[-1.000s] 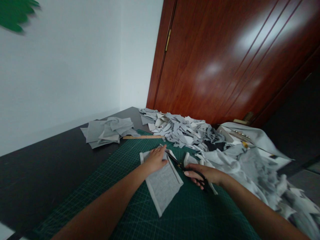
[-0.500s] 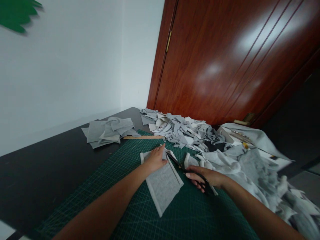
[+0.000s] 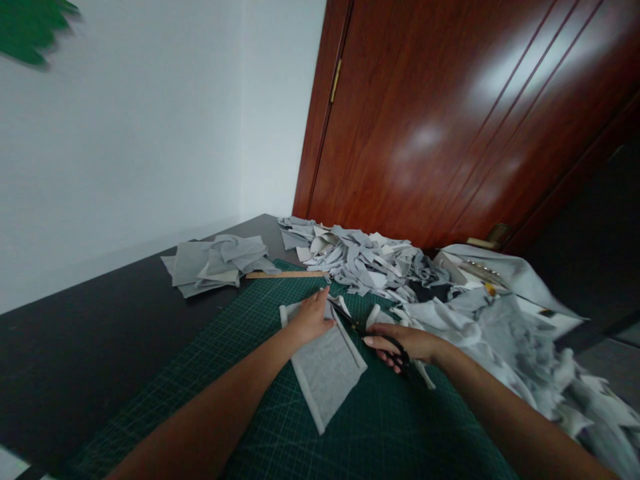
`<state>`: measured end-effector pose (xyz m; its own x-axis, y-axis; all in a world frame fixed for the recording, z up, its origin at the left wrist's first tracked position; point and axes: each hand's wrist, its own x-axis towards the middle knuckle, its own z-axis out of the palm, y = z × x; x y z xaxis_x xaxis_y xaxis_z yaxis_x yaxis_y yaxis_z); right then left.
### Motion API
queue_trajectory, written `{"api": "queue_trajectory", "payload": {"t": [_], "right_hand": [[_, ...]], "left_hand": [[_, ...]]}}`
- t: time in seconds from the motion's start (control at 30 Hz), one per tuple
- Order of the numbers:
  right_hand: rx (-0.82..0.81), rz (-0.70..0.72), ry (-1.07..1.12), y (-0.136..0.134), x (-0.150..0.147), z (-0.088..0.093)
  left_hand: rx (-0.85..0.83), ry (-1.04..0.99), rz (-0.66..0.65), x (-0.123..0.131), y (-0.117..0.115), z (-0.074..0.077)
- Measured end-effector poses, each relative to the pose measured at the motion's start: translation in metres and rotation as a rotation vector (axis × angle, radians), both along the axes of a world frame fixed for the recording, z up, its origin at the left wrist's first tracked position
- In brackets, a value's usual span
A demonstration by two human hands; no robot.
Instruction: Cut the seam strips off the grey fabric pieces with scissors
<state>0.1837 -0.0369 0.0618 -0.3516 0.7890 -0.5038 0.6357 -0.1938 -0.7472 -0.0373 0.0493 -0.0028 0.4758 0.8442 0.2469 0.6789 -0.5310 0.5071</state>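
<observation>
A grey piece of fabric [image 3: 327, 377] with curled edges lies on the green cutting mat [image 3: 260, 393]. Pressing down on its upper part is my left hand [image 3: 311, 319], fingers stretched out and thumb apart. My right hand [image 3: 395, 345] grips the black handles of a pair of scissors [image 3: 357, 328]. The blades point up and left, at the strip along the fabric's right edge near my left fingertips. Whether the blade tips are parted is hard to make out. A narrow offcut [image 3: 425, 375] lies by my right hand, partly hidden behind it.
A heap of grey scraps [image 3: 365, 257] spreads along the back by the wooden door. Stacked fabric pieces [image 3: 215, 263] sit at the left on the dark table [image 3: 125, 333]. A wooden ruler [image 3: 285, 275] lies at the mat's far edge. More loose cloth [image 3: 505, 340] covers the right side.
My right hand and the scissors have shifted slightly up and left, the blades reaching further along the fabric's right edge. My left hand stays in place.
</observation>
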Motion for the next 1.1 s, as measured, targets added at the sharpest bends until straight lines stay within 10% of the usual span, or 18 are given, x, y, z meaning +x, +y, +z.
{"api": "queue_trajectory", "payload": {"t": [1.1], "right_hand": [[0.019, 0.014, 0.019, 0.020, -0.006, -0.006]], "left_hand": [[-0.068, -0.177, 0.040, -0.001, 0.009, -0.007]]}}
